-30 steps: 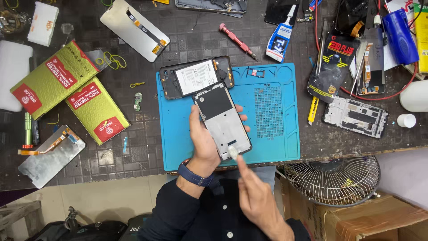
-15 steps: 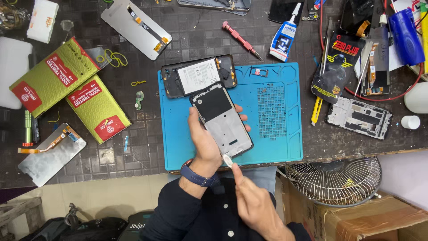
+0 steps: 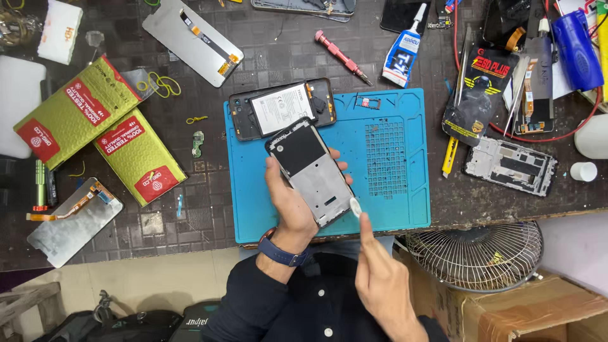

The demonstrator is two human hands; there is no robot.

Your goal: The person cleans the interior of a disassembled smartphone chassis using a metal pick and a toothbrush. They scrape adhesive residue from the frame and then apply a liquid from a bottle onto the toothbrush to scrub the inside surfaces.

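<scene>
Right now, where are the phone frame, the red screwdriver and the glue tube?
phone frame (image 3: 310, 171), head view, middle of its back plate
red screwdriver (image 3: 339, 54), head view, handle
glue tube (image 3: 405, 54), head view, body

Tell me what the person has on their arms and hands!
Both hands are bare, with no gloves or rings to be seen. The left hand has a dark blue watch strap around its wrist. Both arms wear the dark navy sleeves of a buttoned shirt with small white buttons. The right hand has nothing on its wrist.
</scene>
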